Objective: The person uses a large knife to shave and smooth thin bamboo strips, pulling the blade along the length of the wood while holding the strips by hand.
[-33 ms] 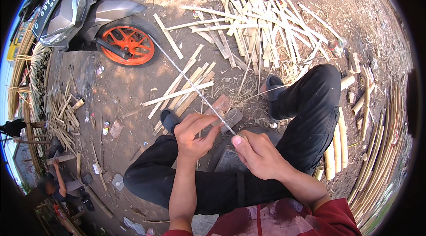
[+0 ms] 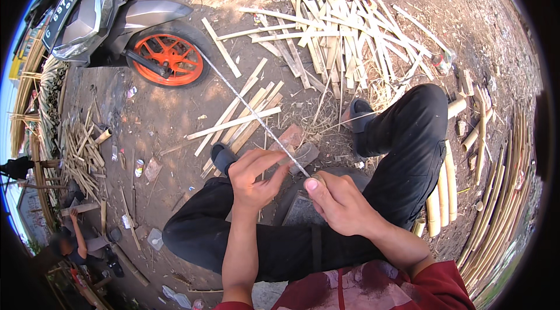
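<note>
While the person is sitting on the dirt, the left hand (image 2: 252,179) is pinching a thin bamboo strip (image 2: 251,110), and the right hand (image 2: 341,202) is squeezing its near end. The strip is pointing up and left toward the orange wheel (image 2: 167,59), over the black trousers (image 2: 402,152). Both wrists are bending inward.

Bright daylight, hard sun from above. Short dark shadow under the grey scooter with orange wheel (image 2: 146,36); pale split bamboo strips (image 2: 326,36) partly glare-washed. Centre sharp, hands crisp. Strong fisheye: long bamboo poles (image 2: 501,193) curve along the right rim, black vignette in corners, blue fringe at left edge.
</note>
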Demonstrator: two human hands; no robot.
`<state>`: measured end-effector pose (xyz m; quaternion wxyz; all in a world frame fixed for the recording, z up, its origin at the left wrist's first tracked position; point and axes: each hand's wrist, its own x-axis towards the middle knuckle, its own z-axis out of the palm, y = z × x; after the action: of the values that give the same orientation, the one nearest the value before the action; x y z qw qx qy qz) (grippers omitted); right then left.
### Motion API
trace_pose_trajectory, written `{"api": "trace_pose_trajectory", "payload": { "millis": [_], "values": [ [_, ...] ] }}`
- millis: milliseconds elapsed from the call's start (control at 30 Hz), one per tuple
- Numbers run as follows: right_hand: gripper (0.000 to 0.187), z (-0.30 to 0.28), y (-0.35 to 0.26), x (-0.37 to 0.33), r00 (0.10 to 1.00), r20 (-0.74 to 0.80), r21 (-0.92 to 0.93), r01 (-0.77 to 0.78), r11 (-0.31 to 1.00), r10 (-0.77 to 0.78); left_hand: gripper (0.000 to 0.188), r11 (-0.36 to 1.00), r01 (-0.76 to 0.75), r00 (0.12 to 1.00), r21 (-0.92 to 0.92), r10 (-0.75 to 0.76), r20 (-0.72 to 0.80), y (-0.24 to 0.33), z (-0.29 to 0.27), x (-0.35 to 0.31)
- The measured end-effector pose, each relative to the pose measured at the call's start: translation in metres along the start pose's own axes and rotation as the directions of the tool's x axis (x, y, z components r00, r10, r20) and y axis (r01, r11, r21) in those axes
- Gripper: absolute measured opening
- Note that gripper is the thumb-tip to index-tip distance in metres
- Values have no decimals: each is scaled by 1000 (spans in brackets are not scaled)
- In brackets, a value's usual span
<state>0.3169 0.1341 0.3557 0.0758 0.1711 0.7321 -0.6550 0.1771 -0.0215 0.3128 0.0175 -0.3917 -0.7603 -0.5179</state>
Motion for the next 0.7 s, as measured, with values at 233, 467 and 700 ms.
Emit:
{"api": "trace_pose_trajectory", "payload": {
  "millis": [233, 467, 700],
  "values": [
    [52, 1, -1, 1, 1000, -20, -25, -11, 1000, 10, 28, 1000, -6, 1000, 29, 6, 12, -2, -1, 0],
    [56, -8, -10, 2, 999, 5, -8, -37, 999, 37, 28, 1000, 4, 1000, 12, -4, 27, -2, 0, 1],
    [55, -8, -13, 3, 998, 15, 9, -65, 998, 65, 28, 1000, 10, 999, 17, -11, 35, 1, -2, 3]
  ]
}}
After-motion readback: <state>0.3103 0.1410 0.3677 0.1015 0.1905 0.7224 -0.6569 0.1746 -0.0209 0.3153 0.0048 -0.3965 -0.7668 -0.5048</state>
